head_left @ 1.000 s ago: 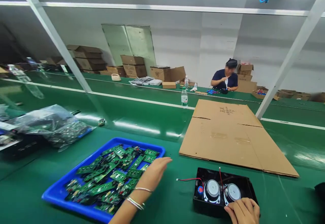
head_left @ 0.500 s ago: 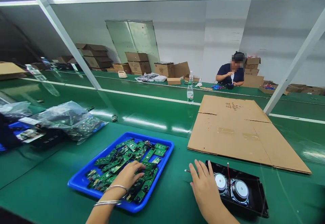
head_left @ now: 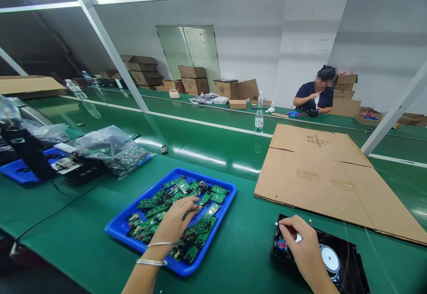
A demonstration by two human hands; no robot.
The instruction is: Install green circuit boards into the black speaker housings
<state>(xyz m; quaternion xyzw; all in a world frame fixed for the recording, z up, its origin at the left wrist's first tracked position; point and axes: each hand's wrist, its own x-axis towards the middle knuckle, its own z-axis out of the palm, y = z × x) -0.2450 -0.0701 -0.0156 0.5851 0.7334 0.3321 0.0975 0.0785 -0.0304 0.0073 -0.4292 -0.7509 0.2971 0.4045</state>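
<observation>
A blue tray (head_left: 116,227) full of green circuit boards (head_left: 156,205) sits at the centre left. Over it, my left hand (head_left: 178,218), with two silver bangles on the wrist, pinches a small circuit board (head_left: 200,207) by its edge. At the lower right lies a black casing (head_left: 352,258) with round speakers (head_left: 330,258) inside. Above its left end my right hand (head_left: 302,240) has thumb and index finger pinched on a small white connector (head_left: 276,224). Part of the casing is hidden behind this hand.
A flat cardboard sheet (head_left: 320,174) lies beyond the casing. Bagged boards (head_left: 113,147) and a black device (head_left: 83,169) stand at the left. A water bottle (head_left: 259,120) is further back. Across the bench, a person (head_left: 315,94) sits working with both hands.
My left hand has taken hold of a circuit board and lifted it slightly. My right hand has moved from open beside the casing to a pinch on the connector. The view has shifted left.
</observation>
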